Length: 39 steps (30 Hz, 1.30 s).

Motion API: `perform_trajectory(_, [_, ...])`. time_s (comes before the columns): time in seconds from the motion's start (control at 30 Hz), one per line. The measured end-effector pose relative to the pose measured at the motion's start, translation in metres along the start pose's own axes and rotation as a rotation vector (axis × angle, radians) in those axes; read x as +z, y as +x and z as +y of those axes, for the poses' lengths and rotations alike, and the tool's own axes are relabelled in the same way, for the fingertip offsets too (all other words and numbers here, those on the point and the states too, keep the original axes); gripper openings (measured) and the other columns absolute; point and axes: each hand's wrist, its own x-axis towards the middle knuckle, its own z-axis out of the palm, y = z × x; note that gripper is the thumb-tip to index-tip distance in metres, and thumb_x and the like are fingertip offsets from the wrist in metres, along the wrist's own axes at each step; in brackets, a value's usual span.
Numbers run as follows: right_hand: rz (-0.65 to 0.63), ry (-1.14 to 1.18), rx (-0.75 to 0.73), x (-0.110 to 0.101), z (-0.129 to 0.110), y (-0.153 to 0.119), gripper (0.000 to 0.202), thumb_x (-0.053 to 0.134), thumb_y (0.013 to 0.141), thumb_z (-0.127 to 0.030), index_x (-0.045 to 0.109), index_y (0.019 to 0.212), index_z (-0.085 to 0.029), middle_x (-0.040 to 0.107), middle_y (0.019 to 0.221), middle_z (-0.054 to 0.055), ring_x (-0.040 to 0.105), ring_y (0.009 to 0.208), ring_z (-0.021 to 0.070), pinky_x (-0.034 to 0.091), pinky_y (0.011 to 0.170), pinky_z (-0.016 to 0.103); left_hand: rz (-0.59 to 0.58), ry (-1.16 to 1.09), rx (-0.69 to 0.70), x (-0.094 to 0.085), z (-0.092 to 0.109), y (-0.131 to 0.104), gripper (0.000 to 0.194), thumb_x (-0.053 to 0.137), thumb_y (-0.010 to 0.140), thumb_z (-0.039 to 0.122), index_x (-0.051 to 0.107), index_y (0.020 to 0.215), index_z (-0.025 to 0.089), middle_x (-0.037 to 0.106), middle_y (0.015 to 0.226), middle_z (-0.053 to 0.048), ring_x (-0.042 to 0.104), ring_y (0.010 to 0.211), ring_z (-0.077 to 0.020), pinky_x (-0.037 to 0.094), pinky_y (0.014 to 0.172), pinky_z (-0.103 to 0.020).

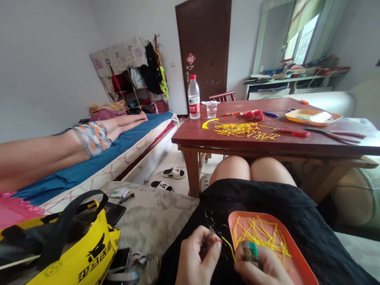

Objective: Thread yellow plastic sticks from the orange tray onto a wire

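My left hand [200, 257] is closed in a pinch above the black cloth on my lap. Thin dark curved wires [210, 221], which look like hooks, stick out from its fingertips. A short yellow cord [228, 245] runs from there to my right hand [260, 269], whose fingers are closed on its other end. Green and brown wrapping [251, 249] covers a fingertip of the right hand. Beside the hands, an orange tray [304, 274] rests on my lap, with several loose yellow cords [261, 236] in it.
A red-brown table [193, 136] ahead carries a pile of yellow cords [240, 129], a water bottle [194, 96], a plastic cup [211, 109], pliers [335, 134] and a yellow tray [292, 117]. At left are a yellow bag [92, 257] and a person lying on a bed [120, 141].
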Motion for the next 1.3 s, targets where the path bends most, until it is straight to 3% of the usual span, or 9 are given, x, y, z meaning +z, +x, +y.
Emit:
perform_trajectory(0.1, [0.033,-0.007,-0.023,0.002,-0.002,-0.001,0.022,0.058,0.059,-0.036,0.047,0.056,-0.017,0.035,0.053,-0.005,0.026,0.05,0.0079,0.019,0.045,0.023,0.01,0.01,0.009,0.0,0.0,0.0,0.026,0.049,0.079,0.041,0.046,0.067,0.017,0.043,0.059,0.003,0.038,0.055,-0.0102,0.032,0.053,-0.02])
perform_trajectory(0.2, [0.058,0.047,-0.071,0.001,-0.002,0.0,0.029,0.063,0.06,-0.043,0.057,0.071,-0.016,0.045,0.058,-0.003,0.03,0.05,0.0081,0.021,0.045,0.022,0.01,0.02,0.028,0.0,0.0,0.0,0.025,0.05,0.078,0.04,0.047,0.067,0.017,0.047,0.06,0.001,0.042,0.057,-0.0113,0.035,0.054,-0.02])
perform_trajectory(0.3, [0.002,0.05,-0.084,-0.003,0.0,0.005,0.035,0.068,0.061,-0.047,0.059,0.077,-0.017,0.049,0.06,-0.003,0.033,0.049,0.0076,0.025,0.045,0.021,-0.01,0.043,0.032,0.002,-0.001,-0.001,0.024,0.049,0.078,0.039,0.047,0.067,0.018,0.049,0.061,0.0,0.044,0.058,-0.012,0.036,0.054,-0.02])
perform_trajectory(0.43, [-0.076,0.004,-0.101,-0.008,0.005,0.009,0.033,0.068,0.063,-0.046,0.058,0.068,-0.015,0.044,0.055,-0.004,0.034,0.051,0.0084,0.029,0.049,0.02,0.015,0.071,0.065,0.006,-0.004,-0.003,0.024,0.049,0.079,0.037,0.049,0.065,0.017,0.048,0.057,0.001,0.042,0.052,-0.0108,0.033,0.049,-0.02])
perform_trajectory(0.67, [-0.067,-0.052,-0.146,-0.006,0.009,0.007,0.036,0.061,0.069,-0.05,0.055,0.064,-0.015,0.038,0.054,-0.004,0.031,0.052,0.0096,0.026,0.049,0.021,0.069,0.108,0.135,0.009,0.0,-0.004,0.02,0.051,0.077,0.032,0.051,0.062,0.018,0.05,0.053,0.001,0.045,0.047,-0.0105,0.033,0.046,-0.02])
perform_trajectory(0.97, [-0.107,-0.174,-0.18,-0.009,0.008,0.009,0.035,0.057,0.072,-0.049,0.053,0.065,-0.015,0.041,0.057,-0.003,0.034,0.055,0.011,0.03,0.052,0.022,-0.009,0.252,0.122,0.004,0.004,-0.002,0.018,0.049,0.078,0.028,0.053,0.064,0.018,0.055,0.057,-0.001,0.052,0.052,-0.0127,0.038,0.051,-0.02])
perform_trajectory(1.2, [-0.105,-0.07,-0.136,-0.007,0.009,0.009,0.034,0.061,0.07,-0.047,0.052,0.065,-0.015,0.039,0.057,-0.004,0.031,0.054,0.0098,0.029,0.051,0.021,0.046,0.262,0.185,0.004,0.001,-0.003,0.018,0.051,0.078,0.027,0.054,0.062,0.019,0.055,0.055,0.0,0.052,0.05,-0.012,0.037,0.049,-0.02])
perform_trajectory(1.3, [-0.09,-0.067,-0.131,-0.007,0.006,0.009,0.033,0.064,0.067,-0.045,0.052,0.063,-0.015,0.04,0.056,-0.004,0.032,0.054,0.0099,0.03,0.051,0.021,0.018,0.266,0.185,0.003,0.002,-0.003,0.017,0.051,0.078,0.026,0.055,0.063,0.019,0.057,0.056,-0.001,0.052,0.051,-0.0123,0.037,0.05,-0.02])
